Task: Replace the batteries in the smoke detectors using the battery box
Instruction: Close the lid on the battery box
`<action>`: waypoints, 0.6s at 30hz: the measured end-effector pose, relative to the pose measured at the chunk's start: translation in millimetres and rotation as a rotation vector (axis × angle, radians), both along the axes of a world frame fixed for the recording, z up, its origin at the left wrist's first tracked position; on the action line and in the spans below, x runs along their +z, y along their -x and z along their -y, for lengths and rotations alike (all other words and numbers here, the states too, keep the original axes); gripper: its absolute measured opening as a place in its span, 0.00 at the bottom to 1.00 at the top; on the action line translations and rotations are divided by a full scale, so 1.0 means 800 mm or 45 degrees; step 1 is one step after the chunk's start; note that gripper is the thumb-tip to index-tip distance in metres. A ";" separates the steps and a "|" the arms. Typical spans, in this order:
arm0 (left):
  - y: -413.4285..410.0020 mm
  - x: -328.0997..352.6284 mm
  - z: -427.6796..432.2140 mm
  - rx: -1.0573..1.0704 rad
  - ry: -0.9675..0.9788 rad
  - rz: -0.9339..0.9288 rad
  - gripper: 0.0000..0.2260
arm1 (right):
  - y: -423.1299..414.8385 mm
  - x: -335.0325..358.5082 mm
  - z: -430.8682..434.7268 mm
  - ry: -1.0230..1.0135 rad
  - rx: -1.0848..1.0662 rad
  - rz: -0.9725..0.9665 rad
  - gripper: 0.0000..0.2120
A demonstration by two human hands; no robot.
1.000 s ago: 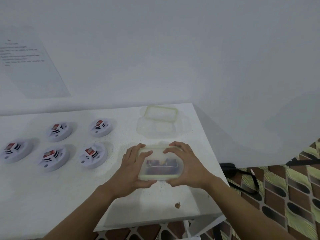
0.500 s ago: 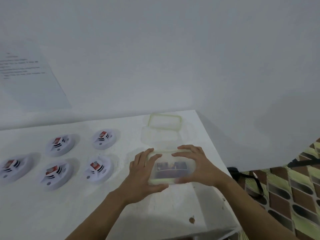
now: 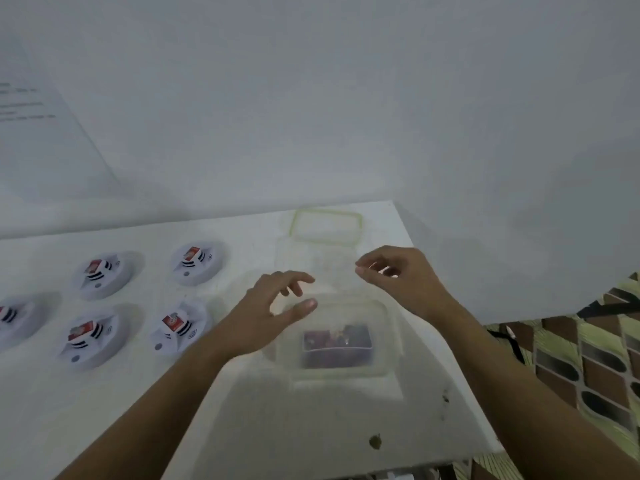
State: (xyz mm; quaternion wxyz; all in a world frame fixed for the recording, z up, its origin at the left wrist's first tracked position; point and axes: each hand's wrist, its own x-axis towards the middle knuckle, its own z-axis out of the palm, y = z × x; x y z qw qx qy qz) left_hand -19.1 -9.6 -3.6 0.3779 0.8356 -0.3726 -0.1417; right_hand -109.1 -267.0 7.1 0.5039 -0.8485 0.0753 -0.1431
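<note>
Both hands are now lifting off the battery box (image 3: 337, 341); half a second ago we were gripping it from both sides. We are hovering the left hand (image 3: 266, 317) over the box's left edge, fingers spread, holding nothing. We are raising the right hand (image 3: 398, 275) beyond the box's far right corner, fingers loosely curled, empty. Box is sitting lidded on the white table (image 3: 277, 427), dark batteries showing through. Another clear container (image 3: 325, 237) is lying just beyond the box. Five smoke detectors (image 3: 180, 327) are resting left of the box.
</note>
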 end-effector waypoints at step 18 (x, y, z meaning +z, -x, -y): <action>-0.211 -0.027 0.164 0.753 -0.289 -0.146 0.22 | -0.210 -0.033 0.096 0.041 -0.358 -0.613 0.26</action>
